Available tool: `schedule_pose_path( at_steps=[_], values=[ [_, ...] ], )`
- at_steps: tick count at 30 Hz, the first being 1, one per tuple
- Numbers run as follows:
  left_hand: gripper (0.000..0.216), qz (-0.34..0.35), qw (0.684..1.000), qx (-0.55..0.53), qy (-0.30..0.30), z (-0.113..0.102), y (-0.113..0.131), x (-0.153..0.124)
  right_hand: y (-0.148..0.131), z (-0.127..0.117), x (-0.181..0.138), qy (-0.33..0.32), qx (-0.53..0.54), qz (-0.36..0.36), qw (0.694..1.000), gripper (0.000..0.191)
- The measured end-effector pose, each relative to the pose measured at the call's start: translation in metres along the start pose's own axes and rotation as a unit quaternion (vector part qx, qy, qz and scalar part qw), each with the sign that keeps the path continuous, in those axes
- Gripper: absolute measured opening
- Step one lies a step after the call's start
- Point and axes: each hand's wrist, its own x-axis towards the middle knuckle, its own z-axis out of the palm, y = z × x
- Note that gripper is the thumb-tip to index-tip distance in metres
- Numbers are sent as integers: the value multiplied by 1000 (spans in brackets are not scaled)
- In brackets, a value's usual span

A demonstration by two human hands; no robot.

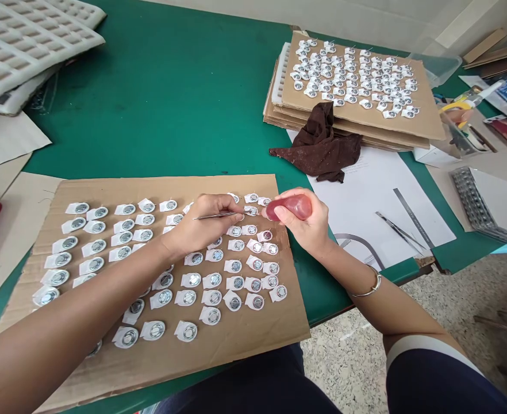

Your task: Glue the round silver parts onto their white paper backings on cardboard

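My left hand (204, 223) is closed on thin metal tweezers (219, 215), whose tip points right toward a small round part near the top right of a cardboard sheet (236, 345). My right hand (307, 224) grips a small reddish squeeze bottle (290, 207), its tip close to the tweezer tip. Several small white-backed round metal parts (212, 280) lie in rows on the cardboard under both hands.
A second cardboard stack (421, 123) covered with similar parts sits at the back right, a brown cloth (322, 146) in front of it. White paper (365, 195) with spare tweezers (398, 230) lies right. White moulded trays (25, 40) are back left. The green table (171, 98) ends at the right.
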Motion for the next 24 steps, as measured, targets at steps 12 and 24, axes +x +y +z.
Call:
schedule_pose_path(
  at_steps=[12,24],
  values=[
    [15,-9,999,-38,5,2,2,-1,-5,2,0,-19,-8,-10,1000,19],
    [16,18,1000,1,12,3,-2,-1,6,2,1,0,120,98,988,25]
  ],
)
